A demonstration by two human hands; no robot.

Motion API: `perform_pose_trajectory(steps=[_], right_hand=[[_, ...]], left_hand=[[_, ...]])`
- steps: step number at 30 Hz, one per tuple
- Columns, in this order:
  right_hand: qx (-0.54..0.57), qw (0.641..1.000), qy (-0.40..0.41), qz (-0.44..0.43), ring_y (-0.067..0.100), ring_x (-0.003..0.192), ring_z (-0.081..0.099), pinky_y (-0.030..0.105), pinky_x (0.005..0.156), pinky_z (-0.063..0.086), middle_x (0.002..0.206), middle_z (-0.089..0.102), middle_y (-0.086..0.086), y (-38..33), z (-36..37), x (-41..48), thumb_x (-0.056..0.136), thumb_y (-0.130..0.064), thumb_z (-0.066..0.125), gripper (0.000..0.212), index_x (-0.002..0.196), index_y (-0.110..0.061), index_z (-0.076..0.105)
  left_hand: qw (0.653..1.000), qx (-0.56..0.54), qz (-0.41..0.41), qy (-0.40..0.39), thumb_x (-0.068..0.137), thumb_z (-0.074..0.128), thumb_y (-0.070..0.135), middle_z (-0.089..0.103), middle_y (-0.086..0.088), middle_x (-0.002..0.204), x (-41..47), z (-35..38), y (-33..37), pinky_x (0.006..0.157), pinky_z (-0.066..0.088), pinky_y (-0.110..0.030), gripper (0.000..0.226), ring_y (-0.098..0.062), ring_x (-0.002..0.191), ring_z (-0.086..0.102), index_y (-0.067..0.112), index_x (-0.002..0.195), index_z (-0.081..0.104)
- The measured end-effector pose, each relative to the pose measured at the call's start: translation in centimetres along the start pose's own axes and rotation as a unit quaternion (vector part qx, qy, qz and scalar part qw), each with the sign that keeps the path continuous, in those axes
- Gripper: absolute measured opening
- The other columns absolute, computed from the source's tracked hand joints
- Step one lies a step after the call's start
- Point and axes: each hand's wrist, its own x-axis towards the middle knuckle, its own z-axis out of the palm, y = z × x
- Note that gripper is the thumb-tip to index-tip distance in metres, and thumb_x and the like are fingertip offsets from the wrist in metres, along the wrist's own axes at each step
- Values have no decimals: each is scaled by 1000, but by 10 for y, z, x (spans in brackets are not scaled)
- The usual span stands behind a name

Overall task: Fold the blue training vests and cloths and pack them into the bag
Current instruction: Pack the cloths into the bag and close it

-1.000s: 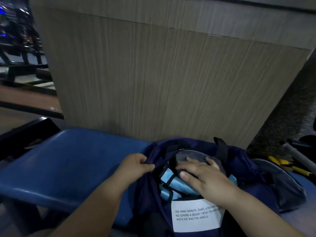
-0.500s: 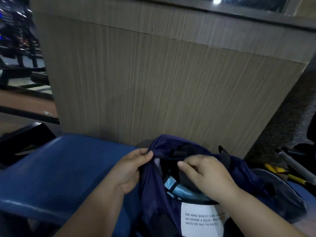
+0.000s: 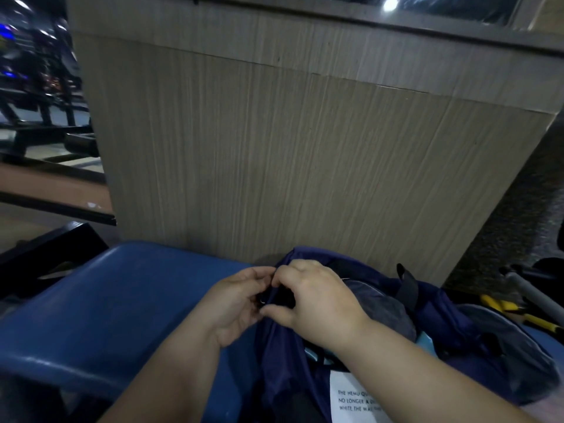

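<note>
Seen from the head camera, a person's left hand (image 3: 235, 303) and right hand (image 3: 317, 300) are meeting at the near-left rim of a navy bag (image 3: 283, 370). Both sets of fingers are curling tightly and pinching the dark fabric between them. The right thumb is pressing in from below, and whether a zip pull sits in the pinch cannot be told. A second ago the right hand was lying flat on a grey pouch (image 3: 378, 306) inside the bag while the left was holding the rim open. Half a second ago the two hands were working apart across the opening, and now they are touching fingertip to fingertip, with the mouth of the bag drawn narrower. The light blue vests (image 3: 425, 343) are showing only as slivers inside the bag, under and to the right of the right wrist, where more of them was showing before. A white label (image 3: 351, 398) on the bag, below the right forearm, is reading in part "THE HEMU QU", "NO LONGER A D" and "WHITE THE WAS", with the rest hidden by the arm. The bag is resting on a blue bench (image 3: 106, 315) that is stretching away to the left of the left hand. A wood-grain panel (image 3: 274, 163) is rising beyond both hands, and yellow-handled tools (image 3: 518, 315) are lying well to the right.
</note>
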Motion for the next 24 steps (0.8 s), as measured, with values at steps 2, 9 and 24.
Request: perform_pose_trajectory(steps=[2, 9, 24], right_hand=[[7, 999, 44, 4, 21, 87, 61, 33, 73, 50, 86, 61, -2, 1, 4, 0, 82, -53, 55, 35, 92, -21, 66], [68, 996, 28, 56, 20, 81, 61, 28, 64, 36, 83, 62, -1, 10, 6, -2, 98, -32, 51, 19, 113, -21, 51], [246, 955, 8, 166, 6, 61, 50, 29, 63, 44, 69, 55, -6, 26, 13, 12, 96, -18, 54, 12, 102, -25, 46]], left_hand=[[1000, 2, 6, 6, 98, 50, 6, 71, -6, 89, 1, 1, 0, 62, 51, -25, 26, -14, 76, 64, 6, 121, 61], [998, 54, 21, 37, 97, 54, 7, 70, -9, 92, 7, 6, 3, 64, 57, -28, 19, -15, 77, 67, 11, 115, 60], [986, 161, 32, 37, 87, 68, 2, 68, -11, 92, 17, 12, -4, 85, 54, -38, 35, -20, 84, 67, 15, 117, 56]])
